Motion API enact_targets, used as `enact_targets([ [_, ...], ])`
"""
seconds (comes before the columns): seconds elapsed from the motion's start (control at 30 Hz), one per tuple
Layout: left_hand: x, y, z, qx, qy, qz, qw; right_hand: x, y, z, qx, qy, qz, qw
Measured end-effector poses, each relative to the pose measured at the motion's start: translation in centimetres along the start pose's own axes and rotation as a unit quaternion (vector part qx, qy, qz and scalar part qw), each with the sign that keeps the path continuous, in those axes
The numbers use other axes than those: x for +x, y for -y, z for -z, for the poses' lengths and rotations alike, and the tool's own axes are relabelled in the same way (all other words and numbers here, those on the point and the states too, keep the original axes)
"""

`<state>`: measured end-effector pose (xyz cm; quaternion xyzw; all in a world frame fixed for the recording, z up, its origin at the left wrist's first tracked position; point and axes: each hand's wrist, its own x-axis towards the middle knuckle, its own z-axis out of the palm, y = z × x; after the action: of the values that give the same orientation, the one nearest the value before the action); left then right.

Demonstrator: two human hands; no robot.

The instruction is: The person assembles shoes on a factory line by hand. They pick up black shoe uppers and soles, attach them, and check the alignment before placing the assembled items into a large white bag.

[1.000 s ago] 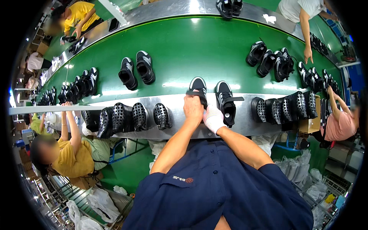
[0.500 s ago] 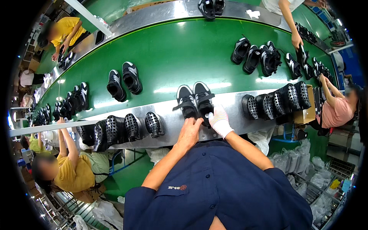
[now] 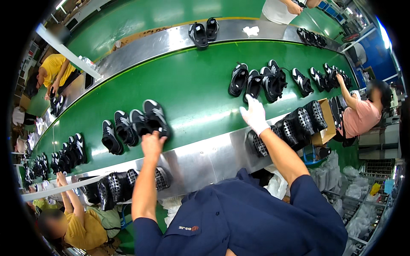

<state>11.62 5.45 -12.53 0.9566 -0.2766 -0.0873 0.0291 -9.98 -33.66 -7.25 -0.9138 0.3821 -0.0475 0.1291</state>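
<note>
On the green belt at left, my bare left hand (image 3: 152, 145) has its fingers closed at the heels of a pair of black sneakers with grey-white toes (image 3: 156, 116). Just left of that pair stand two more like them (image 3: 122, 126). My right hand (image 3: 255, 116), in a white glove, is stretched forward over the belt's near edge with thumb and fingers apart. Its fingertips are close to the heel of a black sneaker (image 3: 253, 84) in a group on the right; whether they touch it I cannot tell.
A metal ledge (image 3: 209, 170) runs along my side, with black studded shoe forms (image 3: 304, 121) at right and more (image 3: 116, 185) at left. A cardboard box (image 3: 327, 123) stands beyond the right ones. Co-workers in pink (image 3: 368, 119) and yellow (image 3: 83, 228) sit at either side.
The sneaker pair that stood before me on the ledge is now on the belt at left, under my left hand. My gloved right hand has left it and reached right. The view has shifted.
</note>
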Motion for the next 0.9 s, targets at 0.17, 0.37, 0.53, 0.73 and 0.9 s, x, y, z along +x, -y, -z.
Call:
enact_targets([
  [0.17, 0.4, -0.8, 6.1, 0.026, -0.03, 0.015, 0.999, 8.1, -0.1, -1.0, -0.175, 0.096, -0.001, 0.98],
  [0.37, -3.5, -3.3, 4.0, -0.213, -0.002, -0.054, 0.976, 9.7, 2.3, -2.8, -0.116, 0.165, 0.1, 0.974],
  [0.53, -6.2, -10.9, 2.7, -0.333, 0.052, -0.098, 0.936, -5.8, 6.8, -0.6, -0.068, 0.184, 0.286, 0.938],
  [0.73, -11.3, -11.8, -0.9, -0.276, 0.05, -0.144, 0.949, -20.3, 6.6, -2.4, 0.001, 0.228, 0.345, 0.911],
  [0.9, -14.5, -10.3, 3.2, -0.129, 0.186, -0.04, 0.973, -22.8, -0.6, 4.6, 0.114, -0.088, 0.158, 0.977],
])
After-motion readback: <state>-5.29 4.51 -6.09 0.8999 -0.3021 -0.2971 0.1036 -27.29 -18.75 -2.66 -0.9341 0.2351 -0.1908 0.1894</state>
